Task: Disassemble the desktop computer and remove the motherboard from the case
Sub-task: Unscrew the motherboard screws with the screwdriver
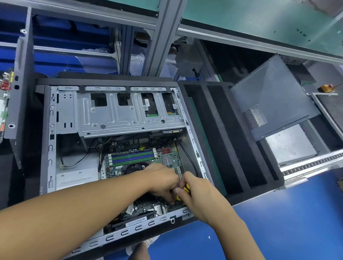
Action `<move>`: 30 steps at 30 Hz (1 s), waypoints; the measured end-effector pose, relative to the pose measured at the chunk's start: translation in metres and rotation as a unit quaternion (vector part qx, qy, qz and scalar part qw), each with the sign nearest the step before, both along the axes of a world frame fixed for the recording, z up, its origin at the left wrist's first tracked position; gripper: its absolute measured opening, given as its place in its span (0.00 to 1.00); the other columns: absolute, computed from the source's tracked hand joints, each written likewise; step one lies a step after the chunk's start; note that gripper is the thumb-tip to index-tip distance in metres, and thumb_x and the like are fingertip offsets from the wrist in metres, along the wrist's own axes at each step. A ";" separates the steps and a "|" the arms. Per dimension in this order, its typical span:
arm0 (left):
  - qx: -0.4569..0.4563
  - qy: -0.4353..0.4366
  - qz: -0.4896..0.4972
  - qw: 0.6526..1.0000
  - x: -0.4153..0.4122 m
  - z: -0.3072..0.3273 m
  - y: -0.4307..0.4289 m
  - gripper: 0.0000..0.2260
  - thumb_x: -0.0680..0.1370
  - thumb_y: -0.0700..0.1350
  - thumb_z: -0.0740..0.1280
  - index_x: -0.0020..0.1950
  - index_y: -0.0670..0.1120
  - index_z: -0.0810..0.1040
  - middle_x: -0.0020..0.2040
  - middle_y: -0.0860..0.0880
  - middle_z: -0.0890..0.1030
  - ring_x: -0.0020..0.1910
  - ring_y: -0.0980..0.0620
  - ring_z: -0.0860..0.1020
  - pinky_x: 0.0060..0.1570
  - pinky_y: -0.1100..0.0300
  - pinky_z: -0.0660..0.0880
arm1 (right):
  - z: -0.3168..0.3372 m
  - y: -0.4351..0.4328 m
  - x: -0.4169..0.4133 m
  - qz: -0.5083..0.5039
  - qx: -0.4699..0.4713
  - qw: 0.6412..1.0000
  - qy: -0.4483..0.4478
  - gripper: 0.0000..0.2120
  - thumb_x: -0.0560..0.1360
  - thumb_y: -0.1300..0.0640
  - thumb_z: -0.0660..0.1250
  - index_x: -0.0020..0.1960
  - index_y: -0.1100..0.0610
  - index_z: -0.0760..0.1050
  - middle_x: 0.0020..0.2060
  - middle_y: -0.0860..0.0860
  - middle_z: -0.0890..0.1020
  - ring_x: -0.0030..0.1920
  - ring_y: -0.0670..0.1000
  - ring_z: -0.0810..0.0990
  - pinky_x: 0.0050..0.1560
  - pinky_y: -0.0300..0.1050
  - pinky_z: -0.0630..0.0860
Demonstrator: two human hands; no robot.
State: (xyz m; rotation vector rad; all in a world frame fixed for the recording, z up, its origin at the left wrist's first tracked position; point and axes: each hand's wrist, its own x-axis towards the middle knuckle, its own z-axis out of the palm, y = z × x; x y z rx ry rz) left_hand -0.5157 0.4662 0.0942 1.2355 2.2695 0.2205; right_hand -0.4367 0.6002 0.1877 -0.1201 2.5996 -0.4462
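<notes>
Open PC case (pixel 50 141) lies flat on blue tabletop (pixel 282 218). The motherboard (pixel 136 153) sits inside, below the metal drive cage (pixel 127 114). Both hands are over the board at the case's near-right corner. Right hand (pixel 198 192) grips a yellow/black screwdriver (pixel 185 189). Left hand (pixel 161 182) is beside it, fingers curled down; can't tell if pinching anything. Grey side panel (pixel 270 96) leans far right.

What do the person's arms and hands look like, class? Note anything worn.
No gloves on the left hand or the right hand. Both arms are bare as far as the frame shows, with no sleeve, watch or bracelet in view. Rings cannot be ruled out, as parts of both hands are hidden.
</notes>
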 end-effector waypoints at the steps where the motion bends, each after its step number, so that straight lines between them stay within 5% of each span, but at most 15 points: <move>1: -0.003 0.001 0.001 1.000 0.001 0.001 0.001 0.15 0.72 0.63 0.69 0.47 0.53 0.81 0.38 0.53 0.80 0.39 0.49 0.78 0.40 0.55 0.76 | 0.001 -0.001 0.000 -0.003 -0.004 1.000 -0.011 0.11 0.82 0.46 0.58 0.46 0.51 0.65 0.36 0.46 0.74 0.34 0.45 0.71 0.31 0.40 0.64; 7: 0.020 -0.001 -0.001 1.000 0.003 0.001 0.000 0.10 0.72 0.59 0.71 0.41 0.54 0.76 0.34 0.53 0.74 0.35 0.48 0.73 0.35 0.57 0.70 | 0.013 -0.014 0.003 0.065 0.117 0.991 0.018 0.18 0.85 0.45 0.47 0.55 0.55 0.70 0.50 0.51 0.68 0.54 0.53 0.69 0.55 0.47 0.69; 11: 0.036 0.015 -0.029 0.999 0.002 0.001 -0.001 0.09 0.73 0.57 0.72 0.44 0.53 0.82 0.29 0.58 0.69 0.31 0.51 0.70 0.28 0.62 0.60 | 0.021 -0.013 -0.002 0.045 0.213 0.976 0.031 0.16 0.83 0.39 0.49 0.49 0.52 0.61 0.43 0.51 0.74 0.40 0.57 0.74 0.34 0.49 0.65; 15: 0.037 0.012 -0.038 0.999 0.000 0.000 0.000 0.10 0.73 0.59 0.72 0.43 0.54 0.79 0.31 0.57 0.71 0.36 0.49 0.73 0.34 0.58 0.70 | 0.023 -0.015 -0.006 0.025 0.209 0.977 0.020 0.17 0.82 0.38 0.54 0.48 0.52 0.61 0.38 0.50 0.71 0.36 0.56 0.70 0.32 0.47 0.63; 18: 0.021 0.013 -0.044 0.999 0.001 0.002 0.001 0.12 0.73 0.59 0.70 0.50 0.54 0.82 0.37 0.53 0.79 0.40 0.47 0.78 0.38 0.54 0.77 | 0.023 -0.016 -0.010 0.020 0.165 0.986 -0.013 0.15 0.82 0.42 0.59 0.47 0.53 0.62 0.39 0.52 0.72 0.35 0.56 0.71 0.28 0.46 0.63; 21: 0.019 0.011 -0.048 0.999 0.002 0.003 0.001 0.11 0.73 0.59 0.70 0.50 0.54 0.83 0.40 0.52 0.81 0.41 0.47 0.79 0.41 0.52 0.79 | 0.026 -0.017 -0.010 0.028 0.140 0.989 -0.030 0.13 0.81 0.46 0.63 0.46 0.52 0.62 0.40 0.52 0.73 0.34 0.54 0.70 0.27 0.43 0.63; 26: 0.045 0.011 -0.037 0.998 0.002 -0.002 -0.001 0.09 0.72 0.59 0.71 0.46 0.56 0.83 0.31 0.57 0.72 0.36 0.49 0.75 0.37 0.55 0.78 | 0.033 -0.018 -0.012 0.052 0.155 0.986 -0.045 0.11 0.80 0.51 0.65 0.48 0.49 0.63 0.42 0.53 0.72 0.38 0.56 0.71 0.28 0.43 0.64; 30: 0.057 -0.015 -0.014 0.998 0.002 -0.009 -0.001 0.14 0.71 0.63 0.72 0.48 0.56 0.80 0.41 0.54 0.79 0.43 0.49 0.78 0.41 0.53 0.78 | 0.035 -0.019 -0.013 0.086 0.155 0.983 -0.052 0.08 0.78 0.58 0.66 0.49 0.49 0.67 0.52 0.52 0.76 0.47 0.56 0.77 0.43 0.49 0.76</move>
